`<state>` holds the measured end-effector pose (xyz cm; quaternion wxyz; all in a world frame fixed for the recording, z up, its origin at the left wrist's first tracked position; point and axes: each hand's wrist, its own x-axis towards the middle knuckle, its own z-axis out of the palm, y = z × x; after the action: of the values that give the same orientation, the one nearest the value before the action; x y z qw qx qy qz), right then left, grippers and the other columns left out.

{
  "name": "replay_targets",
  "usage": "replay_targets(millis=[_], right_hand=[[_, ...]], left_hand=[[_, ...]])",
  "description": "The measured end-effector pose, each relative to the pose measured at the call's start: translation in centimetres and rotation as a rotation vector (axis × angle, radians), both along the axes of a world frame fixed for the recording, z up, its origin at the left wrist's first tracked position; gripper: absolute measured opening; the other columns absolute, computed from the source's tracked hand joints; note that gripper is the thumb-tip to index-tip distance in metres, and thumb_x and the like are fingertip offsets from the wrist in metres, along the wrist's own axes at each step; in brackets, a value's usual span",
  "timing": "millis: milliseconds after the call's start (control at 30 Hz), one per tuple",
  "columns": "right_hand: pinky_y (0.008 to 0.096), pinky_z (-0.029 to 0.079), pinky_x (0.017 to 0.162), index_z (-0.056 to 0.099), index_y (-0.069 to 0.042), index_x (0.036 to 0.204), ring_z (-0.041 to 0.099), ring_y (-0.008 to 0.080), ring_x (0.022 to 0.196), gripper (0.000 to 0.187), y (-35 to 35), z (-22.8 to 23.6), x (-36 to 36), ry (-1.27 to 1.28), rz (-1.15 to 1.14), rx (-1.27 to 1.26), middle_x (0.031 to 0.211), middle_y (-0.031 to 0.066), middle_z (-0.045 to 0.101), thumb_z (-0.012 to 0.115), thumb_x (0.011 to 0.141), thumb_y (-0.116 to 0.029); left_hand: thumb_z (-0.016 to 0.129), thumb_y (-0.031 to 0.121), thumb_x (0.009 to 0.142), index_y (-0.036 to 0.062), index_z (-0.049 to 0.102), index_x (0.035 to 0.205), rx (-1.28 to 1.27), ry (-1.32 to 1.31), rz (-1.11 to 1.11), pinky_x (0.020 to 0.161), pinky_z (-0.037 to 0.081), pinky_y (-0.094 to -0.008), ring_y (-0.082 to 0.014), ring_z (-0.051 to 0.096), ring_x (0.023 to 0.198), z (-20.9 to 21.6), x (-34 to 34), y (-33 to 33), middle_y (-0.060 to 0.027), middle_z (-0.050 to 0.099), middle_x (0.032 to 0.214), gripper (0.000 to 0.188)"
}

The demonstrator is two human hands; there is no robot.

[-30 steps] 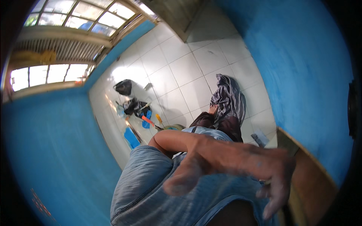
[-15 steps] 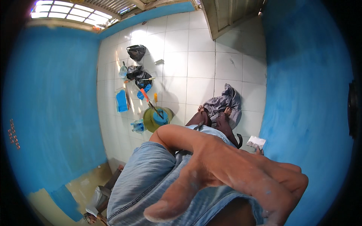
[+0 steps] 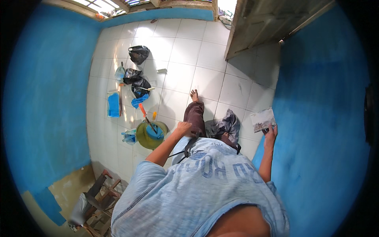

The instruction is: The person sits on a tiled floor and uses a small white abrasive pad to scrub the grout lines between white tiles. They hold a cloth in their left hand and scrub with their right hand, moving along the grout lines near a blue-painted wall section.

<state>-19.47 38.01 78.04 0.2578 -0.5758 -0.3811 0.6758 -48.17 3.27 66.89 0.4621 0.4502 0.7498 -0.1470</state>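
Note:
My right hand (image 3: 270,135), out at the right near the blue wall, grips the near edge of a flat, whitish rectangular piece (image 3: 263,119) with grey smudges. Its exact kind is unclear. My left hand (image 3: 184,128) hangs by my left thigh, against the dark brown trousers (image 3: 194,115). Its fingers look curled in, and nothing shows in them. Left of this hand stands an olive-green bucket (image 3: 143,139) with blue paint in it. An orange-handled tool (image 3: 143,110) and a yellow-handled one (image 3: 154,115) rest in the bucket.
A clear blue-stained container (image 3: 129,136) stands beside the bucket. A blue paint tray (image 3: 113,104) and black plastic bags (image 3: 139,54) lie farther off. Grey cloth (image 3: 229,122) lies by my right foot. A wooden door (image 3: 272,27) juts in; another person (image 3: 89,201) is at lower left by a wooden ladder.
My left hand has dropped from close before the camera to my thigh. My right hand has moved forward with the whitish piece. My left foot has stepped forward off the cloth.

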Motion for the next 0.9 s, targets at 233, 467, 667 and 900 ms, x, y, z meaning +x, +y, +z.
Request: replay_targets(millis=[233,467,667,900], right_hand=[[0.0328,0.050,0.081,0.053,-0.008,0.118,0.054,0.0175,0.101,0.038,1.4,-4.7,-20.3,0.195,0.036,-0.422,0.112,0.0061,0.058,0.055,0.090,-0.033],[0.0275,0.046,0.071,0.065,-0.004,0.097,0.058,0.0117,0.074,0.029,0.2,-9.1,-36.0,-0.074,0.902,-0.414,0.083,0.0032,0.065,0.052,0.092,-0.029],[0.0310,0.044,0.080,0.067,0.002,0.098,0.058,0.0168,0.088,0.038,3.8,-11.1,-47.3,-0.375,1.207,-0.402,0.096,0.0108,0.067,0.055,0.089,-0.033],[0.0372,0.047,0.071,0.068,0.006,0.089,0.062,0.0241,0.078,0.042,10.8,-17.6,-57.0,-0.873,1.412,0.125,0.088,0.0162,0.067,0.064,0.079,-0.035]], left_hand=[[0.056,0.037,0.082,0.0058,0.059,0.098,0.191,-0.232,0.334,0.078,0.046,-0.0472,-0.0399,0.058,0.092,2.6,-15.6,0.0,-0.0203,0.060,0.099,0.035],[0.058,0.033,0.085,0.0015,0.056,0.086,0.324,-0.380,0.799,0.068,0.043,-0.0387,-0.0295,0.055,0.073,1.4,-25.2,0.3,-0.0178,0.059,0.082,0.032],[0.057,0.032,0.087,0.0022,0.054,0.093,0.389,-0.318,0.998,0.065,0.042,-0.0386,-0.0265,0.054,0.069,-0.7,-32.5,3.4,-0.0178,0.059,0.078,0.030],[0.053,0.029,0.091,0.0010,0.054,0.095,0.523,-0.507,1.402,0.073,0.043,-0.0358,-0.0188,0.056,0.084,7.2,-42.5,13.2,-0.0102,0.062,0.087,0.028]])
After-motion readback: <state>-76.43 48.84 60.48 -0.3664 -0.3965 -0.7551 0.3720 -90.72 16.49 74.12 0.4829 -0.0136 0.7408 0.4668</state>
